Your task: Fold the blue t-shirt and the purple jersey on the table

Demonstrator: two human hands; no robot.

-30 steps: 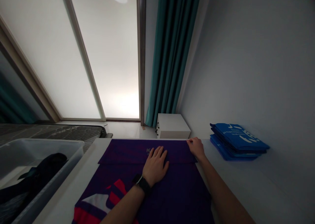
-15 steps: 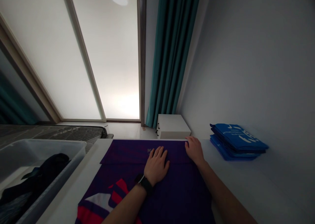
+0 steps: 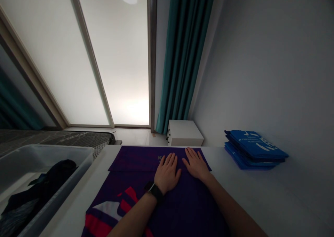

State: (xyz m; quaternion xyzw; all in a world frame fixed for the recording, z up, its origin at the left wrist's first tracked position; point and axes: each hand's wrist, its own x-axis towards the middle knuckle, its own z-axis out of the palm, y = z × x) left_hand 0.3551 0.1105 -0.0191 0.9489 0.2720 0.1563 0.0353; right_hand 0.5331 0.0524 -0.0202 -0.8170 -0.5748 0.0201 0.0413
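Note:
A folded purple jersey with red and white print lies flat on the white table, its far part doubled over in a flap. My left hand, with a black watch on the wrist, rests palm down on the purple cloth, fingers spread across the fold line. My right hand lies flat on the flap just beside it, holding nothing. The two hands nearly touch at the middle of the cloth.
A stack of folded blue garments sits on the table at the far right against the wall. A grey plastic bin holding dark clothes stands at the left. A white cabinet and teal curtain stand beyond the table.
My right hand has slid left from the flap's far right corner to lie flat next to my left hand. My left hand has stayed on the cloth.

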